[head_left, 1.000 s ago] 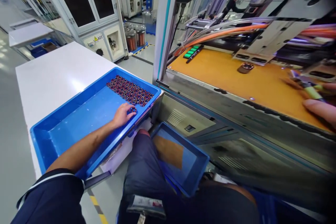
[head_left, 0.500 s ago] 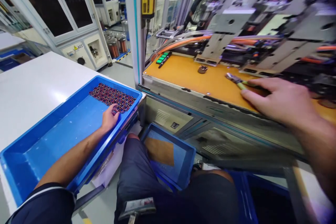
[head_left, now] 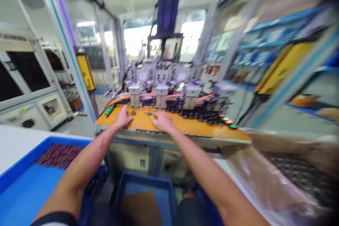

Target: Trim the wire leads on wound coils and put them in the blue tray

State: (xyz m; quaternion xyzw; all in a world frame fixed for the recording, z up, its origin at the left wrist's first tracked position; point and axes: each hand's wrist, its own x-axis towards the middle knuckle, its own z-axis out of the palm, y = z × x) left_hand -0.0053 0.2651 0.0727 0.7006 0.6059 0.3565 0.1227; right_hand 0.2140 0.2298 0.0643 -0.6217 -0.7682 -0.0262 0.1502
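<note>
My right hand [head_left: 163, 122] is closed round the green handles of a pair of pliers [head_left: 148, 113], whose metal jaws point left over the orange work surface [head_left: 141, 123]. To the left, my left hand [head_left: 123, 118] reaches over the same surface with thumb and fingers apart. A small round metal-and-dark part [head_left: 133, 112] lies just right of its fingers, near the pliers' tips. Whether the fingers touch this part is too blurred to tell. A green strip of small blocks [head_left: 109, 109] lies at the surface's left end, beside a dark pen-like stick.
Behind the surface stands a row of metal machine stations [head_left: 162, 93] with orange hoses. Dark round parts [head_left: 197, 115] line the right. A blue tray [head_left: 43, 143] holds many small dark-red parts. Another blue bin [head_left: 148, 177] sits below. A plastic-lined box [head_left: 249, 164] stands at right.
My left hand has left the small parts in the blue tray and come over the orange surface. My right hand keeps the pliers. The view has swung right and up.
</note>
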